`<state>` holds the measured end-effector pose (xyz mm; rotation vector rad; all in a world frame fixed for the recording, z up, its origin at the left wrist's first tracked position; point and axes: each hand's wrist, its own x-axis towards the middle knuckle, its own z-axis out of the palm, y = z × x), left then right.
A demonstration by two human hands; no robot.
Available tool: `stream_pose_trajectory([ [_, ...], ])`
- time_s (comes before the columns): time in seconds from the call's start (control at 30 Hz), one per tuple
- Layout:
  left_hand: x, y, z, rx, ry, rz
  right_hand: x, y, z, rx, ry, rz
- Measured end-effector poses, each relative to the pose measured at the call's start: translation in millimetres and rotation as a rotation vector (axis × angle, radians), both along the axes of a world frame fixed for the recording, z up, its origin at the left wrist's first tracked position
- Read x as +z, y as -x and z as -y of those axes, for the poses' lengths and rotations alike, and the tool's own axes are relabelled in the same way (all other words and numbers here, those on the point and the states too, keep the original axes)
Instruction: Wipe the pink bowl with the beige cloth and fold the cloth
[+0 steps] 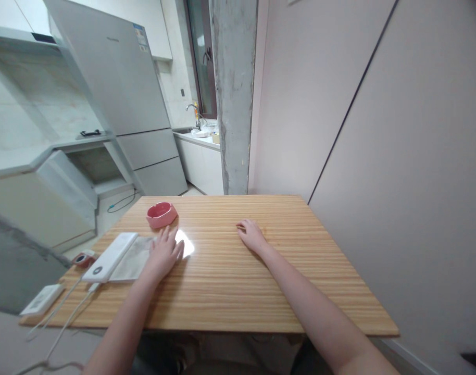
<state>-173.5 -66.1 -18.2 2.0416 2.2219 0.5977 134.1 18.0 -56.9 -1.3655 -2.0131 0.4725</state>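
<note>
At the far left we see a flat white box (42,300) with a printed label, lying at the corner of the wood-grained table (222,307); its contents are hidden from us. Just beyond it sits a small reddish-brown object (84,259) with a dark round face. Behind the table, an open cabinet recess (94,165) shows a pale floor inside.

Next comes a long white device (110,257) with a grey round dial at its near end and a white cable (74,312) at that same end. We find a pale grey sheet (129,260) along its right side, lying flat, matte and roughly rectangular. The tall grey refrigerator (109,73) behind has its doors closed, hiding what it holds.

Our left hand (165,253) lies palm down over the sheet's right edge, fingers spread and grasping nothing. Just past its fingertips stands the pink ashtray (162,215), upright at the table's far left: faceted outside, notched at the rim, with a glossy, deeper red hollow.

Farther back, the sink (183,130) is too small for us to make out its contents. Our right hand (253,237) rests right of the table's middle, fingers curled in; we cannot tell whether thumb and forefinger pinch anything.
</note>
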Motion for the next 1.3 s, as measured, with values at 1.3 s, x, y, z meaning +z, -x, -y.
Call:
stream_pose_trajectory([
  [1.3,-31.6,-197,-89,-0.556,0.026,0.555,5,1,-4,0.037,0.082,-0.381],
])
